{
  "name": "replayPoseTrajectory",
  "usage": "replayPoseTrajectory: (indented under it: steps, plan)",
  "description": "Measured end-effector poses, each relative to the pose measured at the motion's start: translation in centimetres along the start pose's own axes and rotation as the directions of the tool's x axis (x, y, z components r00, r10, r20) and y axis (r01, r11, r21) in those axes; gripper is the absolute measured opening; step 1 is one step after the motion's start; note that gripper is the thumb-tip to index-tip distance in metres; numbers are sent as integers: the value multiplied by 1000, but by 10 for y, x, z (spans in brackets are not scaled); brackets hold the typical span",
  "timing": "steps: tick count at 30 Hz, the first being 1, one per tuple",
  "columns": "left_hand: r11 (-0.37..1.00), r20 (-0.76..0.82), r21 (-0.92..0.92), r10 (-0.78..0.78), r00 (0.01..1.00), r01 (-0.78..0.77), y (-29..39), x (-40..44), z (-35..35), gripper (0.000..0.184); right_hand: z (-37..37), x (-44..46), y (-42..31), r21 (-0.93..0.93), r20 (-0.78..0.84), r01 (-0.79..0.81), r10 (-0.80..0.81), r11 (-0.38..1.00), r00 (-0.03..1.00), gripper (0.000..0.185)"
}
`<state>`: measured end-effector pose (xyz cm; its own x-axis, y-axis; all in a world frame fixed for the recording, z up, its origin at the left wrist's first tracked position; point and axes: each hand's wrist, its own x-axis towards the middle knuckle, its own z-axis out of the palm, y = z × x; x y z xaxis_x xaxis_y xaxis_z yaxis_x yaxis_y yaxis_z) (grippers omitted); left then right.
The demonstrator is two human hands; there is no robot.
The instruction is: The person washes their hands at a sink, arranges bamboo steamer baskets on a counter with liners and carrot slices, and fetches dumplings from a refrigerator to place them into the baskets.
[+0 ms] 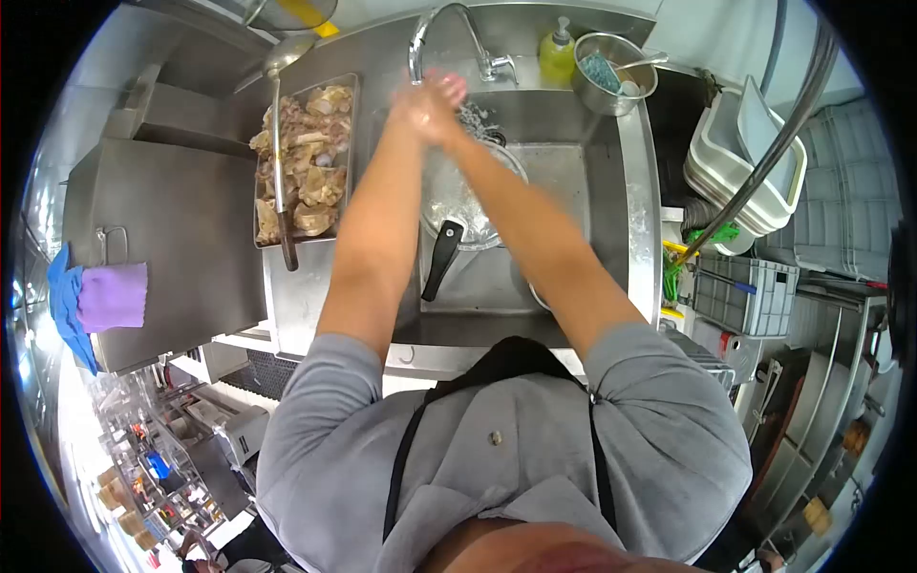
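Observation:
Both my arms stretch forward over a steel sink (564,172). Under the curved faucet (449,11), my left hand (413,107) and my right hand (444,94) are pressed together, blurred by motion, their fingers hard to tell apart. Water splashes below them. In the sink's left part lies a round pan or lid (458,196), wet and shiny. A black-handled utensil (442,263) rests beside and partly over it.
Left of the sink stands a tray of bones (310,172) with a long ladle (278,153) across it. Behind are a yellow-green soap bottle (557,53) and a steel bowl (616,100). White tubs (712,162) stand at right; cloths (113,296) hang at far left.

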<state>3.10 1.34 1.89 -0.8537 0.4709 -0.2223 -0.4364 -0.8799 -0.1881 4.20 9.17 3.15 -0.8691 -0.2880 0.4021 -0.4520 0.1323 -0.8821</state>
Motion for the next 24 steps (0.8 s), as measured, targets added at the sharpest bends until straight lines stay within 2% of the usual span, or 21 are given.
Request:
replayPoseTrajectory:
  steps: [1, 2, 3, 4, 6, 7, 9, 11, 12, 13, 14, 15, 16, 17, 18, 19, 20, 21, 22, 23, 24]
  plan:
    - [637, 60, 639, 517, 854, -431, -14, -3, 7, 54, -8, -11, -12, -1, -28, 122, -122, 992, 992, 39]
    - [650, -93, 612, 624, 776, -450, -1, 7, 4, 65, -16, -22, -26, -10, -56, 244, -244, 970, 968, 43]
    - [655, -103, 612, 621, 777, -443, 5, 14, -7, 65, -24, -33, -38, -25, -83, 360, -361, 933, 929, 50]
    - [705, -79, 597, 526, 847, -382, 12, 17, -25, 65, -27, -32, -29, -24, -74, 329, -330, 944, 941, 32]
    - [770, -41, 578, 360, 932, -272, 11, 18, -37, 67, -10, -12, 16, 29, 74, -45, 43, 999, 996, 24]
    - [789, -38, 572, 300, 953, -225, 12, 15, -46, 68, -2, -3, 38, 14, 143, -231, 226, 973, 964, 25]
    - [763, -62, 488, 515, 855, -424, 3, 20, -18, 57, 45, -9, 86, 334, 247, -134, 51, 933, 968, 21]
    - [685, -119, 409, 695, 709, -603, -2, 28, 2, 48, -28, -61, -41, 160, 102, 244, -262, 956, 960, 24]
    - [618, -130, 374, 773, 621, -691, 3, 36, 13, 44, -35, -73, -54, 176, 83, 241, -259, 954, 962, 23]
    - [622, -133, 374, 770, 624, -688, 21, 45, -3, 44, -42, -85, -66, 192, 63, 239, -255, 952, 965, 22]
    - [852, 159, 364, 342, 926, -377, 53, 61, -30, 42, -46, -87, -69, 241, 35, 243, -258, 940, 965, 20]
    - [824, 159, 460, 291, 943, -332, 46, 56, -26, 39, -46, -75, -57, 249, 32, 245, -261, 937, 965, 20]
    - [692, 54, 624, 426, 903, -363, 15, 43, -12, 36, -46, -51, -34, 13, 57, 308, -308, 951, 950, 17]
    - [390, 12, 875, 577, 817, -288, -10, 24, 4, 33, -47, -28, -16, -228, 91, 367, -355, 902, 930, 15]
    - [-80, 25, 996, 705, 709, 44, -37, -6, 18, 31, -46, -16, -16, -215, 92, 367, -356, 905, 930, 15]
    - [-428, 127, 835, 761, 636, 345, -66, -40, 40, 28, -49, 5, -21, -118, 30, 142, -139, 983, 990, 13]
    - [-609, 322, 638, 767, 555, 471, -93, -80, 61, 26, -52, 25, -26, -16, -4, -75, 75, 997, 997, 12]
    - [-755, 681, 505, 646, 344, 418, -109, -120, 60, 24, -47, 25, -30, -7, 21, -60, 60, 998, 998, 12]
    - [-807, 809, 376, 525, 263, 455, -139, -158, 81, 19, -41, 18, -33, 135, 184, -218, 191, 967, 964, 12]
    - [-774, 808, 337, 530, 258, 536, -141, -196, 73, 18, -38, 6, -35, 233, 361, -396, 299, 888, 883, 14]
    - [-754, 782, 362, 565, 261, 548, -140, -230, 62, 21, -34, -1, -43, 548, 413, -547, 364, 634, 835, 17]
